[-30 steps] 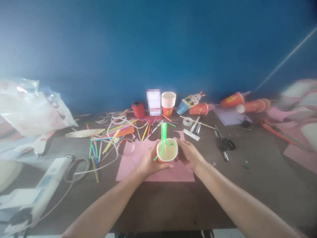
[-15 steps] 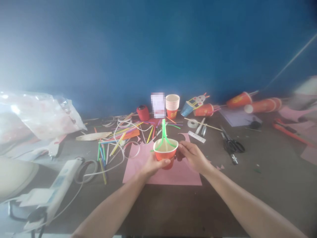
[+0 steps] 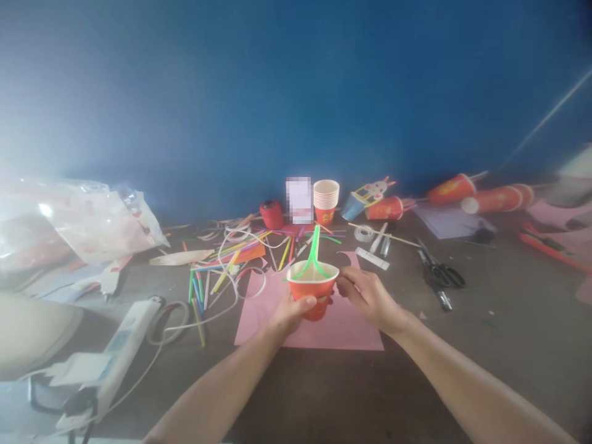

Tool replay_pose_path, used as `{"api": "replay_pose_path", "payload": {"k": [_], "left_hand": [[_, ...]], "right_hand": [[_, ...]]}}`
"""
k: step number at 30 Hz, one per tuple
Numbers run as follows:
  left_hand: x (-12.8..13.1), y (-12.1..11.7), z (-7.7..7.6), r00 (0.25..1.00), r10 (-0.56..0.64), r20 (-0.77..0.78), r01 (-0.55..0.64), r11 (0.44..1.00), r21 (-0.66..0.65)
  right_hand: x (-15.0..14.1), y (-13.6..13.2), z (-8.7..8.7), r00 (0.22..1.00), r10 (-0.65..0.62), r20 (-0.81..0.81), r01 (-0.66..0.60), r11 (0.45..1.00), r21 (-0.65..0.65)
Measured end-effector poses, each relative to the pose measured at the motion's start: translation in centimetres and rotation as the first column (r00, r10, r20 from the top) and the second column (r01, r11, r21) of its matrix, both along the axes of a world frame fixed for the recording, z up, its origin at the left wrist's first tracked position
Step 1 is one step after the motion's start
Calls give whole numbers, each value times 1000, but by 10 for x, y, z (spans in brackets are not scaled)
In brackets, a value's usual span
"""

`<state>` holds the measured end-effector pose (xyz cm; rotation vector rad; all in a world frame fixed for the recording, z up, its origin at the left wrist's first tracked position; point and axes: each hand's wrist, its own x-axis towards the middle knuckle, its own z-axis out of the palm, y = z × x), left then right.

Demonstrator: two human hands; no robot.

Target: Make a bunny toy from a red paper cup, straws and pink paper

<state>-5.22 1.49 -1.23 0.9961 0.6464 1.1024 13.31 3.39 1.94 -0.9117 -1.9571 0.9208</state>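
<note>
My left hand is closed around a red paper cup, gripping its side from the left, above a pink paper sheet. A green straw splits into a fork whose ends meet the cup's rim, with the stem rising above it. My right hand pinches at the cup's right rim, fingers curled together.
Several coloured straws and white tubing lie left of the sheet. A cup stack, red spool, tape roll and scissors lie behind. Decorated cups lie by the blue wall. A glue gun and plastic bag are at left.
The cup has been tipped more upright and raised slightly, so its red side shows instead of the inside. The view has drifted a little; both hands stay on the cup.
</note>
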Motion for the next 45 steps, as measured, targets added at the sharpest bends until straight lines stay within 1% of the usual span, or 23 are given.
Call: {"api": "replay_pose_path", "payload": {"k": [2,3,5,7,8,10,12,13,14,15,16,18,19,20,22,26,29,31,35,39,41,42,45], "left_hand": [[0,0,0,998,31,-47,-27,997,71],[0,0,0,998,27,-62,-21,996,90],[1,0,0,997,1,-72,7,995,103],[0,1,0,996,-10,-89,19,995,101],[0,1,0,995,-2,-102,13,994,105],[-1,2,0,992,16,-122,-2,993,116],[-1,3,2,993,5,-116,8,994,113],[-1,3,2,995,1,-103,10,995,102],[-1,3,3,996,0,-89,8,996,83],[-1,3,4,997,3,-77,2,998,60],[-1,3,5,998,9,-70,-6,999,34],[0,2,4,998,16,-68,-17,1000,-14],[0,2,4,997,15,-71,-17,999,-31],[0,1,3,997,12,-76,-15,999,-42],[0,1,2,997,9,-78,-13,999,-46],[0,2,0,993,8,-120,-8,1000,4],[-3,3,-1,983,45,-180,-34,997,67],[-6,4,-1,975,81,-205,-60,993,104],[-8,2,-1,975,107,-196,-70,980,186],[-8,2,3,975,83,-206,-34,972,231],[-9,2,4,963,106,-248,-40,966,256],[-9,1,4,953,127,-274,-52,962,267],[-12,0,4,923,182,-339,-89,958,273]], "right_hand": [[-5,0,-3,974,48,-222,-113,951,-287],[-7,0,-4,936,55,-348,-206,887,-414],[-8,2,-8,834,19,-551,-405,699,-589],[-7,6,-11,761,-40,-648,-545,504,-671],[-6,7,-12,742,-58,-668,-587,427,-688],[-3,10,-13,728,-64,-683,-632,323,-704],[0,12,-12,738,-44,-673,-639,275,-719],[0,12,-12,755,-31,-655,-620,291,-728],[1,11,-10,782,-11,-623,-580,352,-735],[1,10,-9,819,11,-573,-515,455,-727],[1,9,-7,864,28,-504,-422,586,-692],[1,6,-2,946,28,-322,-201,832,-518],[2,4,0,973,21,-229,-115,908,-404],[2,3,2,990,15,-143,-57,953,-296],[2,0,5,1000,-4,8,5,994,-106],[3,0,2,971,-78,226,34,980,194],[2,2,-2,955,-110,275,32,961,273],[2,1,-2,962,-92,258,29,971,238],[0,-4,3,994,-8,112,6,1000,22],[-5,-7,4,994,18,-110,-43,972,-229],[-8,-6,3,969,23,-246,-120,913,-390],[-8,-6,1,945,9,-326,-173,861,-478],[-8,-2,-2,844,-76,-531,-379,617,-690]]}}
